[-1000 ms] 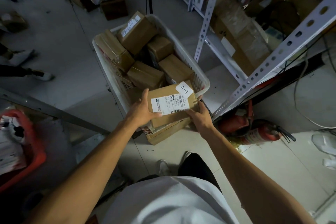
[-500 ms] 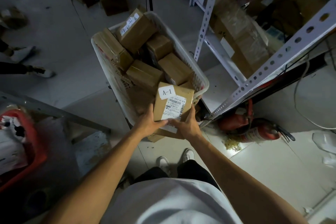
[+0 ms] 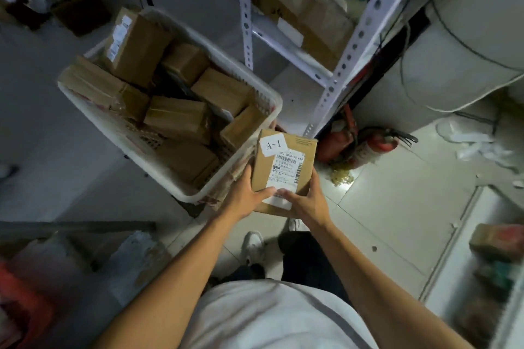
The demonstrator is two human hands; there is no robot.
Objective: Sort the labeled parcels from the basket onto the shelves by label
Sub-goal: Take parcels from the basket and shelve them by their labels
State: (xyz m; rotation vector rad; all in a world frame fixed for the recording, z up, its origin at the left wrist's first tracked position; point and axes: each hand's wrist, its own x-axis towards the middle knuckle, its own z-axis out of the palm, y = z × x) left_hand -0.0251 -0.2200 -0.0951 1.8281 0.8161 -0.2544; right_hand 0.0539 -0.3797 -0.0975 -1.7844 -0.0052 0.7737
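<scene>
A brown cardboard parcel (image 3: 285, 161) with a white "A-1" sticker and a barcode label is held upright in front of me, just right of the basket. My left hand (image 3: 249, 193) grips its lower left edge, thumb on the label. My right hand (image 3: 306, 201) grips its lower right edge. The white plastic basket (image 3: 181, 190) stands on the floor to the left, holding several brown parcels (image 3: 177, 119). The white metal shelf unit (image 3: 289, 48) rises behind, with boxes on its lower shelf.
Red fire extinguishers (image 3: 365, 144) lie on the floor by the shelf post (image 3: 348, 51). A red crate (image 3: 25, 300) sits at lower left, a white ledge with items (image 3: 493, 249) at right. My shoes (image 3: 255, 244) stand below the parcel. Cartons (image 3: 71, 8) clutter the far left floor.
The parcel has turned upright, the A-1 sticker now at its top left, and moved right, off the basket. Both hands shifted to its lower edge. The view swung right.
</scene>
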